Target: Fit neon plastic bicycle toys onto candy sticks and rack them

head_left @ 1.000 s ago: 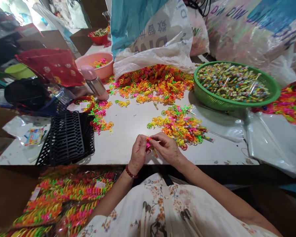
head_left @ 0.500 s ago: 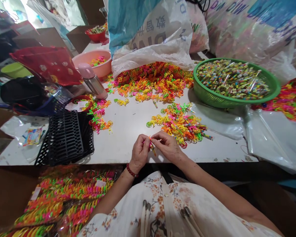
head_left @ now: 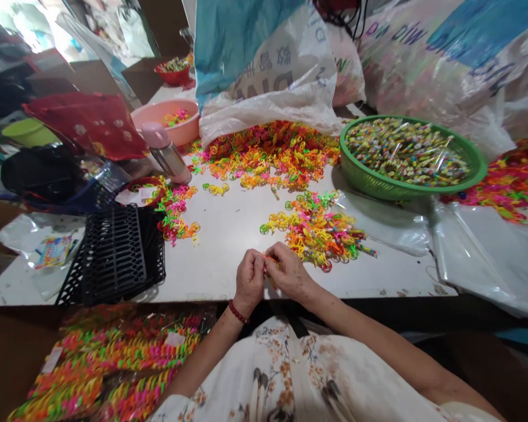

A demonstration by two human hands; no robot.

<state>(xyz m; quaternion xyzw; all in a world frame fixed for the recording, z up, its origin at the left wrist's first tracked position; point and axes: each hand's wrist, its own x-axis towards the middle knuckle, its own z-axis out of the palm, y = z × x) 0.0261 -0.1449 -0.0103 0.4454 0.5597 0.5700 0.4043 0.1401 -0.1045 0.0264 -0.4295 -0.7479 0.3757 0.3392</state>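
**Left hand (head_left: 249, 276) and right hand (head_left: 290, 272) pinch one small piece (head_left: 273, 283)**

The small piece is between the two hands, over the near edge of the white tabletop (head_left: 229, 228). The fingers of both hands are closed, grasping it from either side; they hide most of it, leaving bits of pink and yellow in view. A dark red bracelet (head_left: 238, 312) circles the left wrist.

Directions run from the hands. At 2 o'clock, just beside the right hand, lies a pile of bright plastic pieces (head_left: 325, 228); farther out that way stands a green basket (head_left: 378, 183) full of small wrapped tubes. Clear plastic bags (head_left: 488, 252) lie at 3 o'clock. A larger heap (head_left: 273, 153) spreads at 12 o'clock, in front of a blue-and-white sack (head_left: 264, 64). At 11 o'clock a flask (head_left: 167, 155) stands before a pink basin (head_left: 187, 132). Loose pieces (head_left: 173, 214) lie at 10 o'clock, and black plastic trays (head_left: 114, 249) at 9. Below the tabletop, at 8 o'clock, are bagged rows of bright pieces (head_left: 114, 357).
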